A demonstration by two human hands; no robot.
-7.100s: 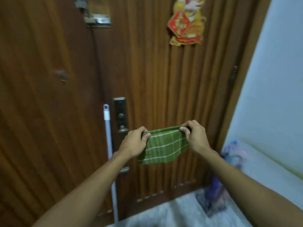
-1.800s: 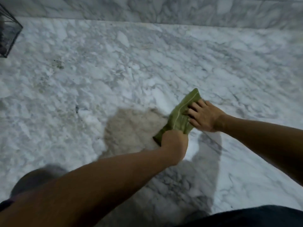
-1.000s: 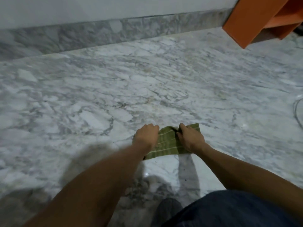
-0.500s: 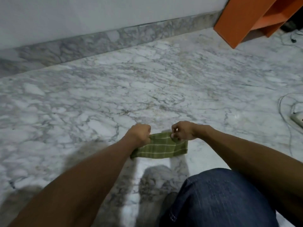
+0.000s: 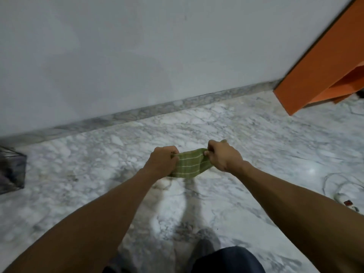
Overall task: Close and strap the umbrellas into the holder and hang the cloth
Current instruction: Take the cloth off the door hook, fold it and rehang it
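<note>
Above the marble floor, both the left hand and right hand still grip the green checked cloth, now lifted and stretched taut, probably ready for hanging

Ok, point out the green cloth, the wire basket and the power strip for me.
green cloth [image 5: 190, 164]: head view, on the striped middle stretched between both hands.
wire basket [image 5: 14, 172]: head view, on its dark front wall.
power strip [image 5: 341, 198]: head view, on its white body.
</note>
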